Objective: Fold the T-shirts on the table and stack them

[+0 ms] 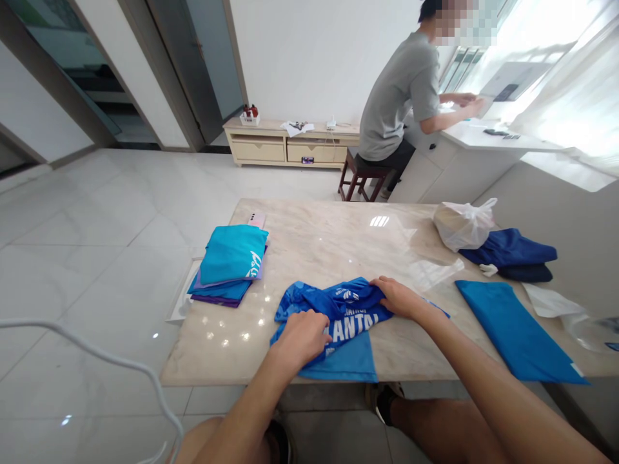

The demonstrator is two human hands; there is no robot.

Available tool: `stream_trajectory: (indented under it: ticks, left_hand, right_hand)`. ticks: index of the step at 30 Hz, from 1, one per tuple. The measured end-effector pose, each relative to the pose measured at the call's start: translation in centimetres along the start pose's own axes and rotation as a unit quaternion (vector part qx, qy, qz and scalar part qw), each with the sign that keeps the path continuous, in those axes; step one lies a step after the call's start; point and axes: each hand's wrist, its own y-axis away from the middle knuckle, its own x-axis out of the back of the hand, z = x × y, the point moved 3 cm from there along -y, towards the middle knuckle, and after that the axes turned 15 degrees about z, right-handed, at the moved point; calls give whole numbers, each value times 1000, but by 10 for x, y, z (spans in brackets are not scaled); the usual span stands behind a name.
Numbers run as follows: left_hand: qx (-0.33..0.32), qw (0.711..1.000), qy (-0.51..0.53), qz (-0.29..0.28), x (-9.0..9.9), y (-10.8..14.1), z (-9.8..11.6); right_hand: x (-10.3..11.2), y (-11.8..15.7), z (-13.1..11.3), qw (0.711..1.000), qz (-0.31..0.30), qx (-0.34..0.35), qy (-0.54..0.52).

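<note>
A blue printed shirt (351,328) with white lettering lies bunched and partly folded near the front edge of the table. My left hand (304,336) is closed on its left side, fingers curled into the cloth. At the upper right of the shirt, my right hand (399,298) grips the fabric between thumb and fingers. A plain lighter blue part of the cloth spreads flat below the lettering. To the left sits a stack of folded clothes (232,254), turquoise on top with blue and purple layers beneath. A flat folded blue garment (517,328) lies to the right.
On the marble table (314,225) are a tied white plastic bag (464,224), dark blue clothing (517,251), clear plastic wrappers (438,274) and a phone (257,220). A white cable (116,361) hangs at left. Beyond, a person (394,96) sits on a stool (360,173).
</note>
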Motion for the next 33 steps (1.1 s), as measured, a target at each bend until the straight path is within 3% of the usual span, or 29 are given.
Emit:
stream_trajectory:
  ticks: [4, 9, 12, 15, 19, 21, 24, 27, 29, 31, 33]
  left_hand:
    - [35, 995, -2, 90, 10, -5, 1]
    - [40, 989, -52, 129, -9, -13, -3]
    - [44, 991, -72, 103, -17, -15, -12]
    - [25, 993, -73, 85, -13, -14, -21]
    - [18, 991, 30, 129, 3, -18, -29]
    - [53, 970, 149, 183, 13, -22, -36]
    - [154, 879, 343, 292, 29, -27, -54]
    - [220, 768, 473, 372, 40, -28, -72]
    - [227, 736, 504, 392, 45, -28, -79]
    - [212, 746, 497, 390, 48, -30, -81]
    - [174, 787, 467, 364, 49, -34, -80]
  right_hand:
    - [18, 1, -12, 999, -45, -18, 14]
    - [43, 2, -27, 1000, -11, -18, 22]
    - [57, 4, -35, 998, 62, 33, -4]
    - [72, 7, -42, 979, 175, 60, -85]
    - [89, 11, -44, 939, 293, 2, -180]
    - [95, 13, -39, 917, 330, -63, -216]
    - [102, 16, -29, 866, 381, -148, -289]
    - [105, 20, -26, 853, 341, -169, -356]
    - [107, 23, -30, 881, 255, -154, -367]
    - [109, 28, -35, 914, 153, -129, -352]
    - [106, 32, -38, 942, 58, -94, -316]
